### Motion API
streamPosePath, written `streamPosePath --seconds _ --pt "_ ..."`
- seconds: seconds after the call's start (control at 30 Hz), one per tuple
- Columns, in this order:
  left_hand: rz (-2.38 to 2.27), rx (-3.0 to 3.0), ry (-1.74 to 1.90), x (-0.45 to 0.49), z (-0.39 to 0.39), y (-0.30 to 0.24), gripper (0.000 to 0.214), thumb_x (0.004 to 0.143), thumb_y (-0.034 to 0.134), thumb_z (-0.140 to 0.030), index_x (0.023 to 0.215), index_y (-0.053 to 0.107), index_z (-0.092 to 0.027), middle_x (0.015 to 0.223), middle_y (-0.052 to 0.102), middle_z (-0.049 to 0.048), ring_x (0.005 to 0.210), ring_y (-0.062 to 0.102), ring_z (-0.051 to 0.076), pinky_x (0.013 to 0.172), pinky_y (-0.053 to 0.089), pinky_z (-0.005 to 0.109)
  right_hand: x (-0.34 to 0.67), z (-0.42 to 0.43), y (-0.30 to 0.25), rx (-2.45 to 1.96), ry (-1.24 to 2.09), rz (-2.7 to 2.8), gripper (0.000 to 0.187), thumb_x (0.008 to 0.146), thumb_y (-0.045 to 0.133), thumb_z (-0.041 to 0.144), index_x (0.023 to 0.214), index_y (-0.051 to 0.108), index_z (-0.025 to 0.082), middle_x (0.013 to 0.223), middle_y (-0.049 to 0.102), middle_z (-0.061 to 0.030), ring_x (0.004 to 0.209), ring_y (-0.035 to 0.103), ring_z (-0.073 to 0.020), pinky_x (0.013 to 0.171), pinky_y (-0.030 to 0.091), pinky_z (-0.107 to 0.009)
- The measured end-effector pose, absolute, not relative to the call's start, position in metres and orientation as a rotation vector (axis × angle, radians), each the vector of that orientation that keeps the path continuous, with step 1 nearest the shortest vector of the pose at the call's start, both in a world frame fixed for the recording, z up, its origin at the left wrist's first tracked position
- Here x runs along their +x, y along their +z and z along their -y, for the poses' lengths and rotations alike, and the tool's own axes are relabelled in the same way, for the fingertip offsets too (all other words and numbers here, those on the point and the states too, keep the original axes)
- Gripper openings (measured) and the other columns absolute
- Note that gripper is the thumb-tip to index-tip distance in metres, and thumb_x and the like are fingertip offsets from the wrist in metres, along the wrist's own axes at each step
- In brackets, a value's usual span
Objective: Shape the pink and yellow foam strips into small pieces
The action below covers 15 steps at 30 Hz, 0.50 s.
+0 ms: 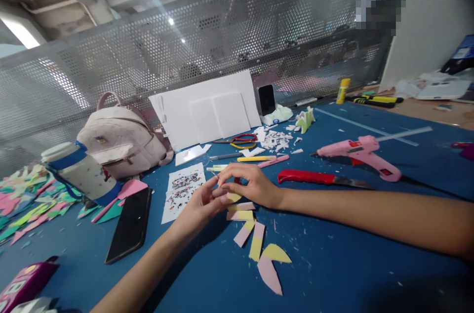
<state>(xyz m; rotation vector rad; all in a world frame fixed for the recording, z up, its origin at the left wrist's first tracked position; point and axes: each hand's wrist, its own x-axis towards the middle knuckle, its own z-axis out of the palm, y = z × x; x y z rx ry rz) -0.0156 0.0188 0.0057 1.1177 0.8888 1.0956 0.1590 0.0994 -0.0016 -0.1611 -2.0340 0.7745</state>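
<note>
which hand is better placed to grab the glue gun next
Probably the right hand: it is nearer the pink pistol-shaped glue gun, lying on that side beyond the red-handled metal knife. The left hand is farther off.

Bare, slender forearms (370,214) are narrowing toward the wrists (284,199), the left hand (203,203) and right hand (256,185) showing slim fingers (234,171).

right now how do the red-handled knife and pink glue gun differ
The red-handled knife is nearly straight, while the pink glue gun has an angled grip. The knife ends in a metal blade, the glue gun in a narrow nozzle. The glue gun trails a black cord; the knife shows none. Both lie on the blue table.
</note>
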Motion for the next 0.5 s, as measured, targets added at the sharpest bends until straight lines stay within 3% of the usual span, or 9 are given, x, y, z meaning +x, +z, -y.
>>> streamPosePath --seconds 0.1,0.2,0.3,0.5 --pt "-0.886 1.007 1.142 -0.0185 -0.0196 0.0037 0.047 0.078 0.078 -0.017 0.122 0.063 -0.021 0.102 0.073 0.0074 0.091 0.069 0.016 0.084 0.053 0.026 0.1589 -0.0994 -0.0021 -0.183 0.806 2.007 0.007 0.093 0.062 0.016 0.094 0.069 0.019 0.096 0.069 -0.0050 0.089 0.064 -0.0166 0.068 0.051 -0.026" --pt "-0.927 1.081 1.135 -0.0188 -0.0214 0.0010 0.055 0.076 0.081 -0.018 0.126 0.059 -0.020 0.091 0.074 0.0054 0.079 0.070 0.013 0.074 0.053 0.022 0.1581 -0.0985 -0.0023 -0.204 0.823 2.000 0.007 0.092 0.063 0.016 0.094 0.069 0.019 0.096 0.069 -0.0049 0.090 0.064 -0.0167 0.069 0.051 -0.026" --pt "-1.015 1.145 1.131 -0.0158 -0.0231 0.0003 0.055 0.069 0.085 -0.019 0.118 0.060 -0.014 0.077 0.073 0.0027 0.065 0.068 0.011 0.065 0.052 0.020 0.1577 -0.0973 -0.0021 -0.199 0.825 2.013 0.007 0.092 0.063 0.015 0.094 0.069 0.018 0.096 0.069 -0.0047 0.090 0.064 -0.0167 0.070 0.051 -0.027" --pt "-1.123 1.180 1.172 -0.0125 -0.0239 0.0003 0.053 0.068 0.084 -0.025 0.113 0.060 -0.011 0.069 0.076 0.0038 0.060 0.068 0.014 0.063 0.052 0.023 0.1579 -0.0976 -0.0025 -0.189 0.828 2.009 0.007 0.093 0.063 0.017 0.094 0.069 0.018 0.095 0.068 -0.0045 0.089 0.063 -0.0160 0.069 0.050 -0.026"
